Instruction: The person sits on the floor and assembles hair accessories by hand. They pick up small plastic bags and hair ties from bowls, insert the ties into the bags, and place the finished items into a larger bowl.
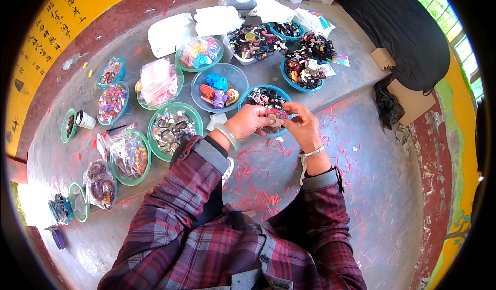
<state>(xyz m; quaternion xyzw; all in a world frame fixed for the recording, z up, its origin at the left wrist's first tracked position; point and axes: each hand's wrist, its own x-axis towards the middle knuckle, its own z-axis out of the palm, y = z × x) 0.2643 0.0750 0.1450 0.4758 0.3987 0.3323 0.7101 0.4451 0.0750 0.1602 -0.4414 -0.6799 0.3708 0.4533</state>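
Handwork apparently midway: left hand (252, 119) and right hand (305, 128) together pinch a pink-and-tan ornament (277, 116).
Not yet set down; hair ties (264, 96) beyond lie untouched.

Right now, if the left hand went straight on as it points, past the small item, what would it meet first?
The left hand would probably meet the right hand, beside the small reddish item; depth is unclear.
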